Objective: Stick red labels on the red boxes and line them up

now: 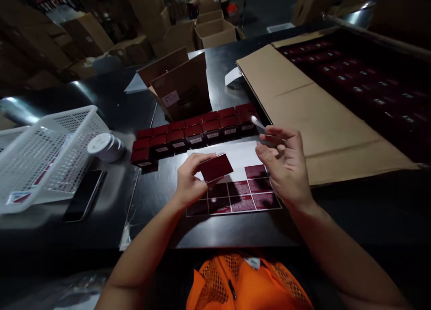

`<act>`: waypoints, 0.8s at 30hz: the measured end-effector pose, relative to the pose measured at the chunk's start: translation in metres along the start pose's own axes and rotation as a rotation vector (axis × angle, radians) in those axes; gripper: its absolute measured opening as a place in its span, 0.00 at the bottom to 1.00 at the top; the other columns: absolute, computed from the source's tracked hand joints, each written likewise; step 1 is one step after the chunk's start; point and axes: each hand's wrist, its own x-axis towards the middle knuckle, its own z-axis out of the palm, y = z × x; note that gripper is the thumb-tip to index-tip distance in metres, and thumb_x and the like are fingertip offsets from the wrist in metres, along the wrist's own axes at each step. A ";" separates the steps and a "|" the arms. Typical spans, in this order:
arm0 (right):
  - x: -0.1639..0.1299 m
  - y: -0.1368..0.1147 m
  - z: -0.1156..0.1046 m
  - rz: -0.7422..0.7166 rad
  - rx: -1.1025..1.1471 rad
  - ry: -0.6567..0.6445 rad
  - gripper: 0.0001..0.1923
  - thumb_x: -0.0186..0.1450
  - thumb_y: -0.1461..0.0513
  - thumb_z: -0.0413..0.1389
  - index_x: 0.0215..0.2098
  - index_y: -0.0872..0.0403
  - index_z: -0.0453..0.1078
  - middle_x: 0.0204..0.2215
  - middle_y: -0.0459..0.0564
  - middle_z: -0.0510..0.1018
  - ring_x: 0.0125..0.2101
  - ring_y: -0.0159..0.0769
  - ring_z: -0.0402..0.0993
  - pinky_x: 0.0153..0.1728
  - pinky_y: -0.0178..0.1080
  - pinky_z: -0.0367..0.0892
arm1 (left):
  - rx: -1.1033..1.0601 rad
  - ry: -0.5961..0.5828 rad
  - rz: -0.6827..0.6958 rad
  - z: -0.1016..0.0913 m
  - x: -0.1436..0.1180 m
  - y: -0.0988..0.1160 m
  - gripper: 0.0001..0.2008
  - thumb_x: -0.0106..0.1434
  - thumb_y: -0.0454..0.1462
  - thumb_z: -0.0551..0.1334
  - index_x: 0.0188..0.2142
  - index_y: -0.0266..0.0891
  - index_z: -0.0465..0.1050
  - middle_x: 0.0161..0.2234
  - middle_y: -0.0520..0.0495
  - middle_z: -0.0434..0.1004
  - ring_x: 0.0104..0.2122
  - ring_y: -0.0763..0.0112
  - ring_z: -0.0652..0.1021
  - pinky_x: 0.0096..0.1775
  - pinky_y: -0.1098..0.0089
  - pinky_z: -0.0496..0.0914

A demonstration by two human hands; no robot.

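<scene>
Left hand (190, 180) is pinching a small dark red box (215, 167) by its edge, holding it tilted just above the label sheet (235, 191) on the black table (161, 193). Right hand (284, 166) has its fingers curled round a small pale slip (258, 122), hard to say what exactly. Behind the sheet there's a double row of red boxes (198, 132), with a white basket (47, 155) and phone (84, 194) off to the left.

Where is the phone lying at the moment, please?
In the head view, the phone lies flat at the left, beside the white basket, below the tape roll.
</scene>
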 end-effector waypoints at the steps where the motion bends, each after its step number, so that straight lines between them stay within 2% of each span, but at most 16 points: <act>1: 0.000 -0.001 -0.001 -0.018 0.019 -0.013 0.17 0.64 0.55 0.65 0.49 0.44 0.68 0.52 0.49 0.69 0.53 0.40 0.70 0.55 0.44 0.69 | 0.001 -0.008 0.011 0.001 -0.001 0.000 0.23 0.53 0.42 0.75 0.48 0.43 0.75 0.39 0.47 0.81 0.36 0.69 0.80 0.35 0.70 0.75; 4: 0.001 -0.004 -0.002 -0.071 0.086 -0.053 0.13 0.62 0.58 0.67 0.44 0.46 0.72 0.48 0.47 0.73 0.51 0.39 0.72 0.54 0.42 0.70 | -0.026 -0.035 -0.005 0.004 -0.003 -0.001 0.22 0.54 0.39 0.74 0.48 0.43 0.75 0.40 0.47 0.80 0.38 0.69 0.79 0.37 0.71 0.75; 9: 0.000 -0.009 -0.002 -0.052 0.160 -0.076 0.11 0.61 0.60 0.69 0.39 0.48 0.73 0.37 0.44 0.78 0.38 0.34 0.77 0.46 0.38 0.74 | -0.112 -0.014 -0.120 0.005 -0.008 -0.002 0.28 0.48 0.33 0.74 0.49 0.41 0.70 0.42 0.46 0.78 0.40 0.67 0.79 0.42 0.67 0.74; 12: 0.000 -0.010 -0.001 -0.019 0.148 -0.087 0.11 0.61 0.58 0.69 0.38 0.48 0.74 0.36 0.43 0.78 0.35 0.33 0.76 0.40 0.35 0.74 | 0.002 0.011 -0.078 0.002 -0.006 0.003 0.25 0.46 0.33 0.73 0.44 0.41 0.71 0.40 0.48 0.76 0.39 0.66 0.76 0.41 0.66 0.72; 16: 0.000 -0.011 -0.001 0.051 0.127 -0.147 0.11 0.62 0.54 0.68 0.37 0.47 0.74 0.35 0.44 0.78 0.36 0.35 0.77 0.40 0.36 0.75 | 0.093 0.033 0.009 -0.004 -0.002 0.009 0.21 0.47 0.31 0.70 0.42 0.42 0.73 0.39 0.49 0.72 0.40 0.65 0.74 0.41 0.65 0.71; 18: 0.000 -0.011 -0.002 0.093 0.110 -0.150 0.11 0.62 0.53 0.67 0.37 0.47 0.74 0.35 0.44 0.78 0.37 0.36 0.77 0.41 0.37 0.75 | 0.049 0.032 -0.016 -0.004 -0.003 0.008 0.26 0.46 0.29 0.68 0.47 0.43 0.71 0.40 0.48 0.71 0.40 0.66 0.74 0.41 0.66 0.72; 21: 0.000 -0.009 -0.005 0.124 0.067 -0.132 0.12 0.62 0.51 0.67 0.38 0.46 0.74 0.35 0.45 0.78 0.38 0.38 0.77 0.42 0.40 0.75 | -0.065 0.033 -0.092 -0.002 -0.007 0.005 0.37 0.46 0.30 0.69 0.55 0.44 0.63 0.42 0.49 0.72 0.41 0.68 0.76 0.42 0.67 0.73; 24: 0.001 -0.007 -0.005 0.139 0.043 -0.127 0.14 0.61 0.50 0.67 0.39 0.46 0.74 0.36 0.45 0.78 0.38 0.39 0.77 0.43 0.41 0.75 | -0.128 0.033 -0.099 -0.001 -0.009 0.003 0.40 0.47 0.33 0.72 0.57 0.44 0.58 0.42 0.49 0.73 0.41 0.69 0.77 0.42 0.68 0.74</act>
